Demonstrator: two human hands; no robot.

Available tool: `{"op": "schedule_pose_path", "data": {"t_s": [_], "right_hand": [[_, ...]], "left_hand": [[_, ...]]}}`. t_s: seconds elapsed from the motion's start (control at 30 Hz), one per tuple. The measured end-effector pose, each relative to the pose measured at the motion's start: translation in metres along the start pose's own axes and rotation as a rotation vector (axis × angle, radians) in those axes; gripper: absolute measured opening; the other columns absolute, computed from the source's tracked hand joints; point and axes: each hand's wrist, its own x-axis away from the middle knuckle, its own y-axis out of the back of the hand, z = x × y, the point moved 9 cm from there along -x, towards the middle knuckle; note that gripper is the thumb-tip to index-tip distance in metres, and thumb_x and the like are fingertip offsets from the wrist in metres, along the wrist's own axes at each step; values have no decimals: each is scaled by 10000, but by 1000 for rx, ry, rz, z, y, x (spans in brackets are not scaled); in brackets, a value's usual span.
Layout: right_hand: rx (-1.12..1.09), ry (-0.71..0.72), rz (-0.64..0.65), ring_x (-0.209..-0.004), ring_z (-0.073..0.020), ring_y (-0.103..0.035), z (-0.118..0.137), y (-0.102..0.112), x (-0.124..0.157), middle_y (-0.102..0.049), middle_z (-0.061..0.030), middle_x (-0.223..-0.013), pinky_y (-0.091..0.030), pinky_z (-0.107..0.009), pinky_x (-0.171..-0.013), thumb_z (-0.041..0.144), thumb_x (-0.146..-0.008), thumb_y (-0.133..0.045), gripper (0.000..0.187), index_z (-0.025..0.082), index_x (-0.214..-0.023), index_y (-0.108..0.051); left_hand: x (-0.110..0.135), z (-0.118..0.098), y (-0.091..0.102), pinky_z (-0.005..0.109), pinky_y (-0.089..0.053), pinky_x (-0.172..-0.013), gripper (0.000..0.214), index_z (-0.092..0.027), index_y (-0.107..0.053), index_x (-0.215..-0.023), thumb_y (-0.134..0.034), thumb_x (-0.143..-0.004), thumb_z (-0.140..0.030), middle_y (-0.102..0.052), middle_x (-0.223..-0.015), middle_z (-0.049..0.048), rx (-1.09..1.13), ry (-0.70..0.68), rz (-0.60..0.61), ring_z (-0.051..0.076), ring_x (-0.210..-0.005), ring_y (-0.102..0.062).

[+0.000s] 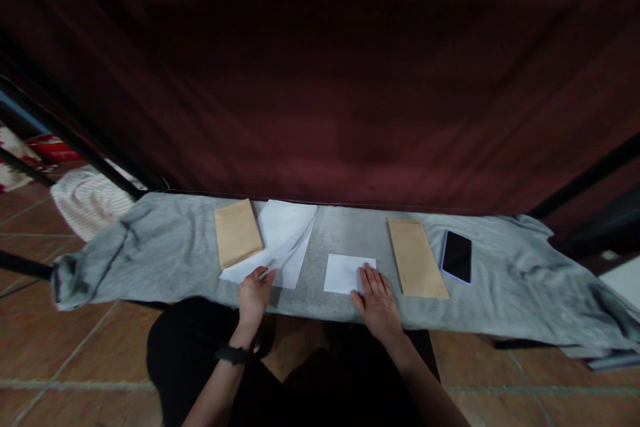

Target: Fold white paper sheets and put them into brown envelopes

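Note:
My left hand [256, 292] pinches the near corner of a white paper sheet [290, 233], lifting that edge so the sheet curls above more white paper. Beside this paper, on its left, lies a stack of brown envelopes [239, 235]. My right hand [379, 300] rests flat, fingers stretched out, on the right side of a smaller white piece of paper [343, 273], which looks folded. Just right of that hand is a single brown envelope [417, 259].
A phone [457, 256] with a dark screen lies right of the single envelope. Grey cloth [165, 247] covers the narrow table. Behind it hangs a dark red curtain [340, 113], with dark metal bars [590, 173] at the sides. My legs are under the near edge.

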Motion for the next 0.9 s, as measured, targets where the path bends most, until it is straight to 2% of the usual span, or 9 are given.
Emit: {"op": "schedule_pose_path", "data": {"t_s": [0.27,0.53,0.73,0.9], "right_hand": [[-1,-14,-10,-1382,-287,-468,0,1,0,-447,-149,-1549,-324,-469,-1163,449,-1016,-414,631,139,-1560,-330],[14,-11,10,-1387,-286,-465,1,2,-1,-453,-154,-1544,-317,-474,-1167,446,-1024,-404,617,133,-1552,-340],[15,-2,-1,-1396,-289,-455,2,4,-1,-443,-158,-1550,-326,-472,-1163,446,-1021,-419,624,133,-1553,-331],[34,-3,3,-1402,-285,-446,3,4,-1,-443,-161,-1549,-321,-469,-1171,436,-1027,-415,608,119,-1542,-349]], "left_hand": [[1,2,-6,292,-405,-614,285,-205,-577,-611,-683,-799,-391,-577,-542,3,78,83,46,195,-589,-582],[-1,5,-8,259,-380,-604,352,-218,-495,-578,-617,-831,-431,-492,-523,-39,162,71,58,142,-556,-493],[-4,13,-15,271,-393,-587,418,-209,-557,-618,-525,-821,-573,-436,-529,-35,244,31,97,157,-579,-474],[-10,16,-20,277,-421,-570,452,-208,-613,-675,-479,-808,-619,-496,-537,-24,246,-7,147,169,-563,-515]]}}
